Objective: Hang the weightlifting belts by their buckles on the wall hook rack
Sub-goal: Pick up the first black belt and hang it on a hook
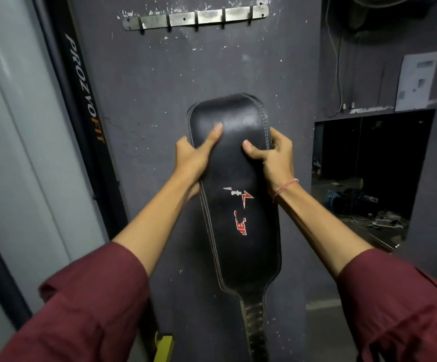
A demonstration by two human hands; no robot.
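A black leather weightlifting belt (238, 226) with red and white logo marks hangs folded over in front of the dark grey wall. My left hand (195, 158) grips its left edge near the top fold, thumb on the front. On the opposite edge, my right hand (272, 158) holds it the same way. The belt's narrow perforated strap end dangles down toward the bottom of the frame. Its buckle is hidden. A metal wall hook rack (193, 18) with several bare hooks is fixed to the wall well above the belt.
A black machine upright (86, 100) lettered "PROZVOFIT" slants along the left, beside a pale panel. To the right is a dark opening (363, 178) with clutter inside, a paper sheet (415, 82) and cables on the wall above it. A yellow part (163, 346) shows low down.
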